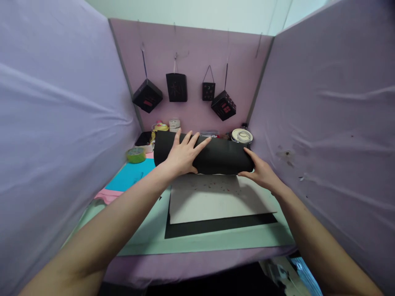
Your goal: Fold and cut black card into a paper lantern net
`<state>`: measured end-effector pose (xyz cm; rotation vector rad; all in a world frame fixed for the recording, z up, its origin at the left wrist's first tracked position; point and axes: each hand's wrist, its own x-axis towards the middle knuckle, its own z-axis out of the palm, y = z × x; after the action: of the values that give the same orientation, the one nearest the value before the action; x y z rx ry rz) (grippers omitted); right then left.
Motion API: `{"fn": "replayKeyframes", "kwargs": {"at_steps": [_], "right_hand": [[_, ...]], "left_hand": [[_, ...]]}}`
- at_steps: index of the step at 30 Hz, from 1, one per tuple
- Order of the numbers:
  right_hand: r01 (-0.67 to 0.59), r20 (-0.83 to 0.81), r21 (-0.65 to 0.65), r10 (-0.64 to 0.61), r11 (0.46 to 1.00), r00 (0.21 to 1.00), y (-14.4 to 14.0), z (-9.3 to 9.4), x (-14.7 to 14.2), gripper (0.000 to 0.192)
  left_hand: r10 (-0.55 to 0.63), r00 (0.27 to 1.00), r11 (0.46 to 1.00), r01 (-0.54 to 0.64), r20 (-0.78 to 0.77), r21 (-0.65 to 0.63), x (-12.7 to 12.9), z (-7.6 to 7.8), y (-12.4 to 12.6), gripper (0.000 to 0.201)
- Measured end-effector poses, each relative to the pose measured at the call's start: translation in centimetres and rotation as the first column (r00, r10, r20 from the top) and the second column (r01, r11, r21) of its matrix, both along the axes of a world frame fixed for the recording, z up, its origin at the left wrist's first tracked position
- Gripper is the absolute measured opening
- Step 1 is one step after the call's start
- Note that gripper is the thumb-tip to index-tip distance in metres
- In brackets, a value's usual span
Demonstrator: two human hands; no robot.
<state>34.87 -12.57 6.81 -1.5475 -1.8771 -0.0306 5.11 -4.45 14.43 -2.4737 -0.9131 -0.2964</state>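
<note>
Head view shows both hands on a black paper roll [225,158] lying across the far part of the table [216,242]. Left hand [184,154] lies flat on top of the roll, fingers spread; right hand [261,170] presses open against its right end. Just before the roll lie a grey sheet [216,201] and a black sheet [216,225]. At the left edge sits a green tape roll [136,155]; what looks like white tape [242,135] stands near the far right corner.
</note>
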Motion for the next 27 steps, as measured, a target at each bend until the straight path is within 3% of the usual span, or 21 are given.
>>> {"fn": "replayKeyframes", "kwargs": {"at_steps": [5, 12, 18, 23, 27], "right_hand": [[0.038, 0.087, 0.115, -0.048, 0.993, 0.995, -0.3, -1.2, 0.3, 0.083], [-0.161, 0.167, 0.152, 0.135, 0.975, 0.977, -0.7, -1.6, 0.2, 0.069], [-0.212, 0.196, 0.147, 0.182, 0.966, 0.964, -0.7, -2.4, 0.3, 0.067], [-0.190, 0.049, 0.133, 0.185, 0.973, 0.981, -0.8, -2.7, 0.2, 0.070], [-0.234, -0.086, 0.144, 0.248, 0.962, 0.965, -1.4, -1.9, -0.5, 0.055]], "left_hand": [[-0.002, 1.000, 0.996, 0.000, -0.028, -0.094, -0.6, -1.2, -0.3, 0.116], [-0.013, 0.999, 0.979, 0.003, -0.046, -0.202, -1.4, -3.8, -0.5, 0.123], [-0.036, 0.999, 0.946, 0.022, -0.037, -0.325, -2.0, -5.6, -0.3, 0.113], [-0.097, 0.995, 0.850, 0.087, 0.008, -0.520, -2.6, -5.1, 0.3, 0.098], [-0.130, 0.990, 0.769, 0.134, 0.051, -0.625, -3.1, -3.6, 0.1, 0.092]]}}
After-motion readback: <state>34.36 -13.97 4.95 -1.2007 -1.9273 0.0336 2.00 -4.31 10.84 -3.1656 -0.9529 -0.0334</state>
